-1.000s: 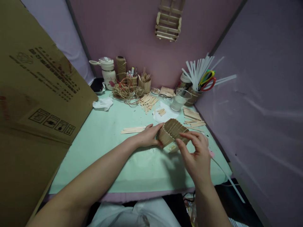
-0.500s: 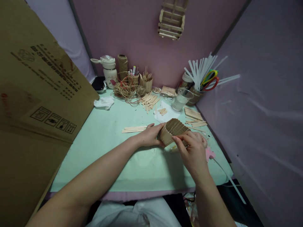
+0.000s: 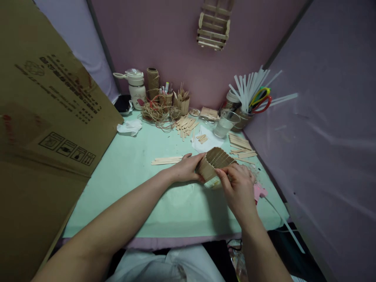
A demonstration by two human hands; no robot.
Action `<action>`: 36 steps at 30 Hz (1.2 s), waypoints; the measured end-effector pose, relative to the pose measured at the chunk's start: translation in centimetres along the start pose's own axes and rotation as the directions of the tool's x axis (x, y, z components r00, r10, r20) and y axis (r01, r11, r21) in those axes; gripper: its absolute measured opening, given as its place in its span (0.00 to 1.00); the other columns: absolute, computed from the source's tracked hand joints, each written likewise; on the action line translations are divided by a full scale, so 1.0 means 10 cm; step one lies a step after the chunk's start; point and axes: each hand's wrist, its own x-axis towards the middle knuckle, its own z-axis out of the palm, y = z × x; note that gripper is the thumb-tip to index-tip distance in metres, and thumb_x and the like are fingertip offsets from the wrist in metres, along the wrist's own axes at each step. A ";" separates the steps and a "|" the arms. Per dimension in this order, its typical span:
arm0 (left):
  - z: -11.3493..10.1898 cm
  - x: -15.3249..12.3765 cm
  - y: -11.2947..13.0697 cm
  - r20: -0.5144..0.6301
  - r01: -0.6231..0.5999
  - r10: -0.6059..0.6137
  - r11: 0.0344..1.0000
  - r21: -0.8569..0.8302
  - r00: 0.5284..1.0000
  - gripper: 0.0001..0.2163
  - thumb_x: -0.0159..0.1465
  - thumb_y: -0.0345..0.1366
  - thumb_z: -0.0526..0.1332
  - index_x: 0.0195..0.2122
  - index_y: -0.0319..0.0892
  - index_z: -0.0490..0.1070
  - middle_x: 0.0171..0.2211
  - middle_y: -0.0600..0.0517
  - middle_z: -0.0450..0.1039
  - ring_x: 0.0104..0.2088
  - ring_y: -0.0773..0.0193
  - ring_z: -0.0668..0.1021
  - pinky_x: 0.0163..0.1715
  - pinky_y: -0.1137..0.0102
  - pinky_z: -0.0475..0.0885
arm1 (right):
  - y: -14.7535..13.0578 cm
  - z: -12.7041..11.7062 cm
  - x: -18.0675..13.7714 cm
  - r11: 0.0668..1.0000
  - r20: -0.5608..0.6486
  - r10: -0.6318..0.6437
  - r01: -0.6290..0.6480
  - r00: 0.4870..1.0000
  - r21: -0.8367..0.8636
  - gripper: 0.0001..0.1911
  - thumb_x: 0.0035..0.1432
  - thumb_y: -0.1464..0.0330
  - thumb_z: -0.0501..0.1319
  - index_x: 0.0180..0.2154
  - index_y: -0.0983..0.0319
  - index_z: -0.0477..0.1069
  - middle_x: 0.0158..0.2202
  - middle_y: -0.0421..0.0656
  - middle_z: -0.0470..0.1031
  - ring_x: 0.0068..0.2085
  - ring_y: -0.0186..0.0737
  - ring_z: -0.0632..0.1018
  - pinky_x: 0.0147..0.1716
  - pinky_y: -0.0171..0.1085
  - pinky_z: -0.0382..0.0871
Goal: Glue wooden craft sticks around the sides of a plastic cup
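A box made of wooden craft sticks is tilted above the table, its hollow inside facing up. My left hand grips its left wall, thumb below and fingers behind. At the near rim, my right hand is closed in a pinch, thumb and forefinger against the box's edge; its other fingers hide the right side. Behind my left hand lie several loose craft sticks. A pink glue gun with a long white glue stick out of its back lies just right of my right hand.
A large cardboard box walls off the left. Along the back stand a bottle, tangled twine, a plastic cup and a holder with white glue sticks and scissors. Craft sticks lie at right.
My right hand has shifted very slightly along the near rim of the craft-stick box. My left hand and the box stay almost still.
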 end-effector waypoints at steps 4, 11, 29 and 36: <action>0.00 0.01 0.00 0.004 0.006 -0.006 1.000 0.003 1.000 0.39 0.50 0.41 0.72 0.62 0.46 0.59 0.56 0.49 0.73 0.55 0.46 0.72 0.62 0.52 0.55 | 0.00 0.01 0.00 1.000 -0.009 0.000 0.000 1.000 0.014 0.26 0.69 0.51 0.50 0.26 0.58 0.72 0.26 0.40 0.72 0.35 0.43 0.69 0.39 0.41 0.51; 0.00 -0.01 0.00 0.003 0.000 0.000 1.000 0.004 1.000 0.38 0.50 0.41 0.72 0.62 0.47 0.58 0.56 0.49 0.72 0.57 0.46 0.71 0.63 0.50 0.53 | 0.00 0.02 -0.02 1.000 -0.029 -0.007 0.007 1.000 0.007 0.25 0.68 0.52 0.51 0.26 0.58 0.72 0.26 0.40 0.72 0.35 0.42 0.69 0.40 0.42 0.52; 0.02 -0.02 -0.02 -0.010 -0.027 0.027 1.000 -0.009 1.000 0.42 0.50 0.45 0.73 0.64 0.47 0.57 0.60 0.48 0.69 0.59 0.47 0.70 0.65 0.51 0.50 | -0.02 -0.04 -0.07 0.999 -0.065 -0.023 0.025 0.998 0.027 0.18 0.68 0.56 0.54 0.33 0.57 0.77 0.32 0.41 0.76 0.39 0.44 0.71 0.44 0.45 0.55; -0.03 0.02 0.06 -0.062 -0.069 0.061 0.989 -0.134 0.996 0.47 0.49 0.46 0.74 0.68 0.48 0.53 0.66 0.45 0.61 0.64 0.44 0.65 0.63 0.51 0.58 | 0.07 -0.10 -0.25 0.958 -0.188 0.171 -0.118 0.967 0.263 0.16 0.67 0.59 0.55 0.52 0.57 0.72 0.49 0.49 0.71 0.53 0.48 0.72 0.53 0.51 0.65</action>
